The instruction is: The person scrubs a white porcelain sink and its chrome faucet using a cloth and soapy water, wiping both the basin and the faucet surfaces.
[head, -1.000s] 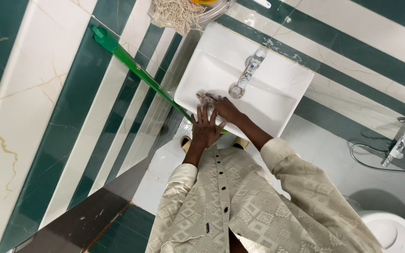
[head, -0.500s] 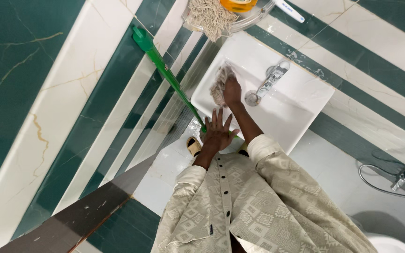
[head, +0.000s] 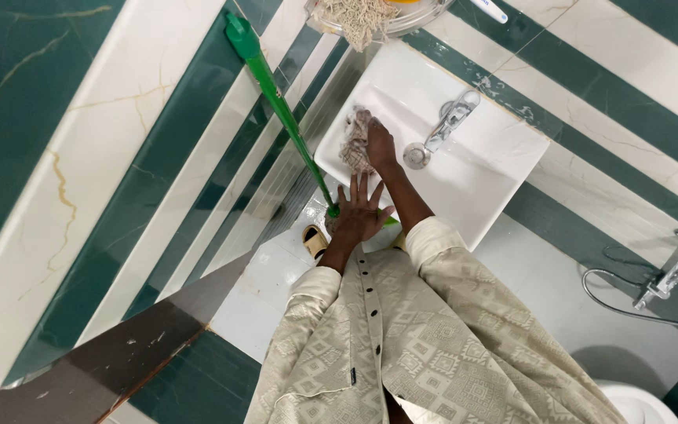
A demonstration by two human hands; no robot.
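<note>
White sink (head: 496, 169): right hand (head: 380, 146) pressed a crumpled rag (head: 356, 141) against the basin's left inner wall beside the tap (head: 449, 119), gripping it for scrubbing. Left hand (head: 359, 212) lay flat, fingers spread, on the front rim, probably bracing. Green mop handle (head: 276, 102) leaned on the tiled wall; its lower end was hidden behind that hand. Toilet cut off.

The scene is bright and evenly lit, with soft, diffuse light and no harsh shadows. The white washbasin (head: 464, 169) is close to overexposed, and the glossy wall tiles (head: 80, 165) carry a mild sheen. A faint shadow lies beside the toilet (head: 645, 400). Straight lines bend towards the edges, and focus is mostly sharp.
</note>
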